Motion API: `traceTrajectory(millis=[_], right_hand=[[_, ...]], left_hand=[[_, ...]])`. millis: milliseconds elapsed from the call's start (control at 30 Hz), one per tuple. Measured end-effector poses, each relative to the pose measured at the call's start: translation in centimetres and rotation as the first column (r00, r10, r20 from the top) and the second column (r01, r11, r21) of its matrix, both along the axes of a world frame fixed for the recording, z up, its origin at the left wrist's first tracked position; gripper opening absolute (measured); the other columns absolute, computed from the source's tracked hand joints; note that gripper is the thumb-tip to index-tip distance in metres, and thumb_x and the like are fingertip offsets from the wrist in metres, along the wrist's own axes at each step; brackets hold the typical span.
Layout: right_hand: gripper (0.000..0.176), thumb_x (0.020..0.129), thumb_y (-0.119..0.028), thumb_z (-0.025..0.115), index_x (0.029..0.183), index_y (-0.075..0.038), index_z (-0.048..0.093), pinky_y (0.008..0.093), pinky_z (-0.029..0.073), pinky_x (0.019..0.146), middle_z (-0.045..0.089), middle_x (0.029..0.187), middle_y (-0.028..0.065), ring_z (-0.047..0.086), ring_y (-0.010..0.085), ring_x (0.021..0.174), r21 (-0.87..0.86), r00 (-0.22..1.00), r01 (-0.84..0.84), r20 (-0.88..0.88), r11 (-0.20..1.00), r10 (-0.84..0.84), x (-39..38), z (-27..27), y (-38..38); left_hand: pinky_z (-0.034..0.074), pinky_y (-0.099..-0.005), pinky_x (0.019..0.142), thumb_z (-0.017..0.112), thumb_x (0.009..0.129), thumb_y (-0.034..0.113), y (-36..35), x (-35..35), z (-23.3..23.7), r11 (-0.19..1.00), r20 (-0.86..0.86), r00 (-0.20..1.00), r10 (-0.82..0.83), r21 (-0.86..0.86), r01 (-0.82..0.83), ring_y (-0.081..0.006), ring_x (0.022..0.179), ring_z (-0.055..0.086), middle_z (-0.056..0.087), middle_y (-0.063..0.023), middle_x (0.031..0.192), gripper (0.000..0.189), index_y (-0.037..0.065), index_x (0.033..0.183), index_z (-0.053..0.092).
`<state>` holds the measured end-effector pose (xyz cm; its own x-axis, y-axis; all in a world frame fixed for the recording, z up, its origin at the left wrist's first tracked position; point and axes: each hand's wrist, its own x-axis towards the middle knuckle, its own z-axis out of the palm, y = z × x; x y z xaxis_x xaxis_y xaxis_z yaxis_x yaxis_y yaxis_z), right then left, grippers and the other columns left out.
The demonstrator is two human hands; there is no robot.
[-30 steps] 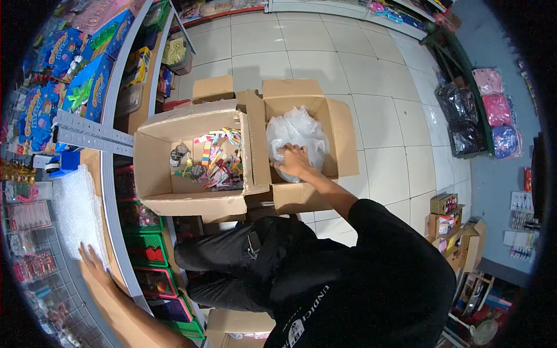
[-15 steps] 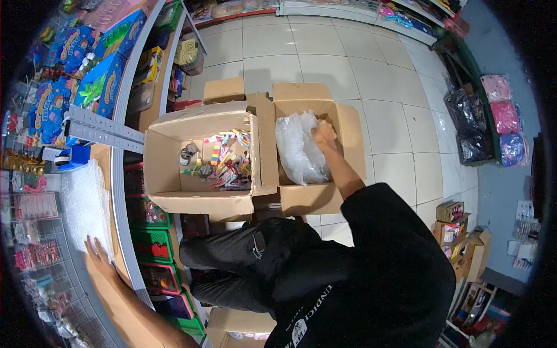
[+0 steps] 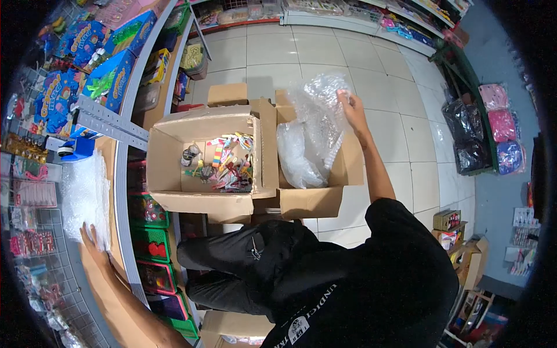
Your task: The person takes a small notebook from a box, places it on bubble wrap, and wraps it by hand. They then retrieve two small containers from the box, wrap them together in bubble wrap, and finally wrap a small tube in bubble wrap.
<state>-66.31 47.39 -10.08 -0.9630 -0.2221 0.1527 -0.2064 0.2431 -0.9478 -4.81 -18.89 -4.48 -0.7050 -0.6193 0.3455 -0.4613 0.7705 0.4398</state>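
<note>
My right hand (image 3: 352,110) pinches the edge of a sheet of bubble wrap (image 3: 324,107), raised partly out of an open cardboard box (image 3: 310,201). More clear plastic wrapping (image 3: 295,153) lies bunched inside that box. On the shelf at the left, my left hand (image 3: 96,246) lies with its fingers spread at the near end of a flat sheet of bubble wrap (image 3: 87,194). A second open carton (image 3: 200,201), left of the first, holds small colourful items (image 3: 229,165), several of which look like hair clips.
A blue tape dispenser (image 3: 76,149) sits beside the flat wrap. A metal bracket (image 3: 110,122) juts over the shelf edge. Green and pink baskets (image 3: 152,243) fill the shelves below. Another carton (image 3: 232,322) is behind my legs. Black bags (image 3: 467,133) hang at the right wall.
My right hand has risen out of the box and moved right and away, lifting a sheet of bubble wrap. My left hand has stayed nearly in place on the shelf.
</note>
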Motion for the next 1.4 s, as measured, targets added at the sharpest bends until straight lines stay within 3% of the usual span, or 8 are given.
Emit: traceTrajectory(millis=[333,433,567,733,867,1000,1200,1400], right_hand=[[0.049,0.099,-0.04,0.053,0.131,-0.003,0.054,0.0338,0.049,0.093,0.062,0.122,0.0083,0.06,0.0203,0.109,-0.714,0.925,0.031,0.286,0.7,0.251,0.4,8.7,-2.1],[0.045,0.1,-0.038,0.052,0.13,-0.004,0.055,0.0336,0.05,0.092,0.063,0.122,0.0085,0.061,0.0208,0.108,-0.776,0.892,0.037,0.31,0.63,0.33,-1.2,7.9,-1.4],[0.043,0.1,-0.035,0.052,0.13,-0.004,0.055,0.0345,0.051,0.093,0.063,0.122,0.0092,0.061,0.0202,0.107,-0.83,0.846,0.031,0.319,0.557,0.428,0.9,10.0,-5.7],[0.05,0.098,-0.042,0.055,0.132,-0.005,0.054,0.0334,0.05,0.093,0.062,0.12,0.0071,0.06,0.019,0.105,-0.843,0.704,-0.161,0.267,0.514,0.658,7.2,11.5,-17.0],[0.052,0.099,-0.042,0.054,0.135,-0.005,0.051,0.0327,0.05,0.092,0.061,0.122,0.0066,0.06,0.0179,0.105,-0.857,0.483,-0.338,0.195,0.388,0.853,13.9,12.7,-26.4],[0.052,0.099,-0.042,0.053,0.137,-0.006,0.049,0.032,0.05,0.092,0.06,0.123,0.0063,0.059,0.0172,0.106,-0.864,0.186,-0.456,0.143,0.214,0.972,21.9,17.5,-30.3],[0.051,0.098,-0.038,0.058,0.137,-0.006,0.048,0.0283,0.05,0.09,0.059,0.126,0.0041,0.058,0.0143,0.108,-0.701,0.029,-0.669,0.306,0.245,0.952,27.6,20.8,-35.7],[0.047,0.078,-0.004,0.077,0.12,-0.002,0.058,0.0276,0.053,0.083,0.069,0.103,0.0069,0.065,0.013,0.097,-0.03,-0.34,-0.939,0.205,-0.342,0.918,34.6,23.8,-40.7]], left_hand=[[0.02,-0.0489,0.117,0.058,0.095,0.036,-0.2,-2.7,1.0,0.997,-0.215,0.976,0.036,0.068,-0.022,-0.0367,0.142,0.028,0.039,-0.0203,0.149,0.062,0.002,0.144,0.04],[0.031,-0.0484,0.112,0.06,0.096,0.035,5.7,-5.2,6.0,0.777,-0.047,0.882,0.469,-0.454,-0.437,-0.0356,0.134,0.042,0.049,-0.0204,0.14,0.056,0.002,0.139,0.046],[0.045,-0.0407,0.098,0.064,0.094,0.035,9.2,-8.2,10.6,0.73,-0.428,0.887,0.174,-0.548,-0.407,-0.0313,0.11,0.061,0.064,-0.0169,0.121,0.041,0.002,0.119,0.063],[0.044,-0.0382,0.098,0.069,0.089,0.034,25.2,-21.3,12.6,0.766,-0.218,0.97,0.109,0.64,0.058,-0.0245,0.109,0.059,0.063,-0.0142,0.118,0.053,0.0,0.128,0.056],[0.045,-0.0393,0.097,0.073,0.082,0.053,28.2,-26.3,8.2,0.785,-0.421,0.907,0.007,0.564,0.255,-0.0265,0.111,0.059,0.062,-0.0136,0.118,0.075,-0.001,0.13,0.052],[0.052,-0.0339,0.09,0.067,0.093,0.021,28.6,-22.1,9.6,0.247,-0.693,0.716,0.088,0.711,0.658,-0.0184,0.109,0.061,0.061,-0.0106,0.121,0.05,0.003,0.135,0.046],[0.054,-0.0278,0.079,0.07,0.089,0.01,25.4,-8.2,12.7,0.509,-0.705,0.551,0.445,0.706,0.493,-0.0134,0.095,0.061,0.061,-0.0024,0.102,0.036,0.006,0.121,0.055],[0.043,-0.0214,0.069,0.068,0.089,0.007,23.4,3.2,15.0,0.775,-0.801,0.39,0.453,0.571,0.271,-0.0091,0.091,0.058,0.061,-0.0015,0.103,0.026,0.009,0.112,0.055]])
